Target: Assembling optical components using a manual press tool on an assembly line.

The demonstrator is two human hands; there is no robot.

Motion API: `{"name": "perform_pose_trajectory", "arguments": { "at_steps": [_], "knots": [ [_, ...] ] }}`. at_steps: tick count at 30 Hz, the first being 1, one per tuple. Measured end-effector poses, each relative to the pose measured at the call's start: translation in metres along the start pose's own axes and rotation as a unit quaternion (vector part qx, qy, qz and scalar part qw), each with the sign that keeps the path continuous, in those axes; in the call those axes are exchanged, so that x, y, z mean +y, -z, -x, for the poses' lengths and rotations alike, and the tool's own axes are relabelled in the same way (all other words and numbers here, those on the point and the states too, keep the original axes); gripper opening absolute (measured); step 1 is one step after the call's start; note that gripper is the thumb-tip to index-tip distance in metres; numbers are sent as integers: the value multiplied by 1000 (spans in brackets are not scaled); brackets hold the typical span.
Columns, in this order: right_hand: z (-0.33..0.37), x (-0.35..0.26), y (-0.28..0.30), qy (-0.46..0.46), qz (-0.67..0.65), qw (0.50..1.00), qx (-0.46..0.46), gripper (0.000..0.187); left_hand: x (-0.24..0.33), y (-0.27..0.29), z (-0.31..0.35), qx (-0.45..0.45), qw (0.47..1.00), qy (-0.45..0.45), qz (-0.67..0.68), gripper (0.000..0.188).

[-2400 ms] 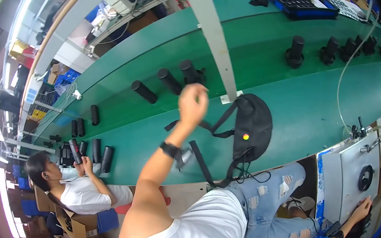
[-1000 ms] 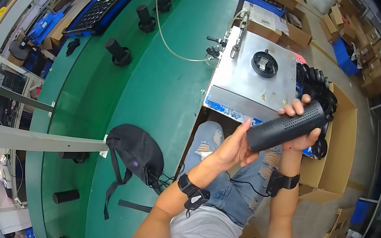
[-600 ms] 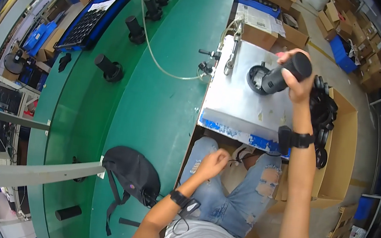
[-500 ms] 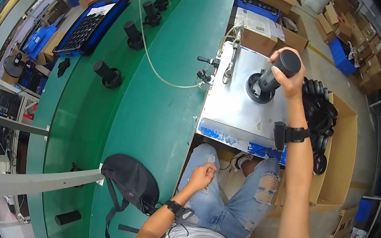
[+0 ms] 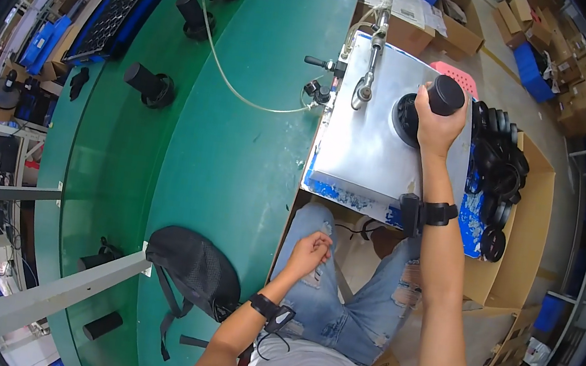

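My right hand (image 5: 437, 131) is wrapped round a black cylinder (image 5: 447, 94), which leans to the right over the metal-topped box (image 5: 355, 150). At its lower end a wide black ring-shaped base (image 5: 407, 119) meets the metal surface; the hand partly hides where the two join. My left hand (image 5: 309, 252) rests on my left thigh, fingers curled in and nothing visible in them. To the left of the cylinder, a metal air-cylinder-like fitting (image 5: 367, 82) with a hook-shaped end lies along the box top.
Several similar black cylinders on round bases, one of them here (image 5: 150, 85), line the green bench (image 5: 230, 161). A black bag (image 5: 194, 270) lies nearer me. Black rings (image 5: 502, 176) are piled right of the box, beside an open carton (image 5: 530, 219). A clear hose (image 5: 228, 84) crosses the bench.
The view has shifted. My right hand has changed its hold on the cylinder, coming round to its near side. A pink perforated surface now shows behind the box. My left hand stays on the thigh.
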State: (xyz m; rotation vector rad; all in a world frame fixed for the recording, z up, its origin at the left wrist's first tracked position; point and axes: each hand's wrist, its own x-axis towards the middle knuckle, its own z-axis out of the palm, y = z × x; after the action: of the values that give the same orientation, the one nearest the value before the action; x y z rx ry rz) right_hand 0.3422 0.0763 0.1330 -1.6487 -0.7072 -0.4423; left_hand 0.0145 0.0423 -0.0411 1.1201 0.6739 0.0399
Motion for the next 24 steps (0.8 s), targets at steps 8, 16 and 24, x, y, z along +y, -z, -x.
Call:
{"name": "perform_pose_trajectory", "arguments": {
  "at_steps": [8, 16, 24],
  "knots": [
    [12, 2, 7, -35, -51, 998, -21, 32, 40, 2, 8, -13, 997, -79, 4, 13],
    [14, -2, 20, -19, 78, 997, -19, 41, 285, 44, -131, 259, 788, -456, -322, 28],
    [16, 4, 21, -37, 37, 998, -39, 41, 306, 64, -219, 154, 789, -122, -583, 51]
  ]
}}
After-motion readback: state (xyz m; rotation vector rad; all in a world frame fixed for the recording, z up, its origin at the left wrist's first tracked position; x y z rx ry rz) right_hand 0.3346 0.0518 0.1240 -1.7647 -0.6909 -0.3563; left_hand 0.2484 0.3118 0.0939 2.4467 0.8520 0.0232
